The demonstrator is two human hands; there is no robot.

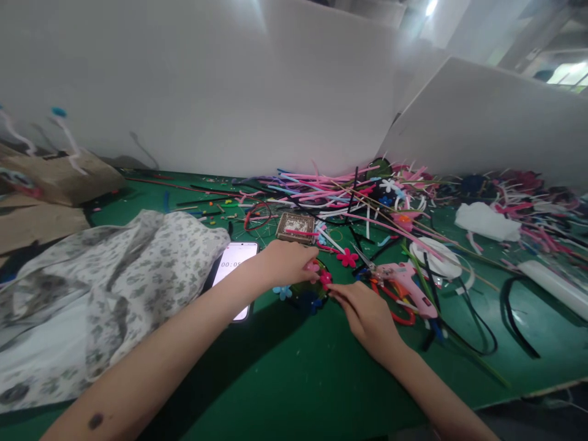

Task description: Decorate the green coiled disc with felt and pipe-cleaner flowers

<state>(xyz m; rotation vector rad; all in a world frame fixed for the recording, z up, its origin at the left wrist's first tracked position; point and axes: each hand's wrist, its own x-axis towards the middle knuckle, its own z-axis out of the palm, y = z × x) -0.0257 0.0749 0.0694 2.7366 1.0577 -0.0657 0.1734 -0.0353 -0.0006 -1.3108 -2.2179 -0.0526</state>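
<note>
My left hand (288,262) rests on the green mat and pinches a dark hairband (309,296) with small felt flowers on it. My right hand (366,313) meets it from the right, fingertips on a red felt flower (326,278) on the band. A blue felt flower (282,292) lies just below my left hand. A loose magenta flower (347,257) lies beyond the hands. A pink glue gun (408,283) lies right of my right hand, over red-handled scissors (395,303).
A phone (234,267) showing a timer lies under my left forearm, beside a flowered cloth (114,288). A small box of beads (296,227) sits behind the hands. A heap of coloured strips (349,196), black hairbands (514,312) and white foam boards (487,116) fill the back and right.
</note>
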